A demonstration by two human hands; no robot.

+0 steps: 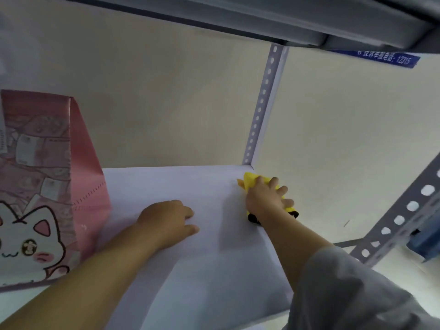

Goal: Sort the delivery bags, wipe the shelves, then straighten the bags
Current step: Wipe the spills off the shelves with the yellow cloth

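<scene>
A pink paper delivery bag (pixel 42 186) with a white cartoon cat stands upright at the left of the white shelf (pixel 190 270). My right hand (pixel 266 196) presses a yellow cloth (pixel 248 181) with a black edge flat onto the shelf near its back right corner. My left hand (pixel 169 220) rests palm down on the bare shelf in the middle, fingers curled, holding nothing. It lies apart from the bag and from the cloth.
A perforated grey upright (pixel 262 103) rises at the shelf's back right corner, and another slanted post (pixel 402 217) stands at the right. The shelf above (pixel 262 15) hangs close overhead. A beige wall lies behind. A blue sign (pixel 388 58) is at the upper right.
</scene>
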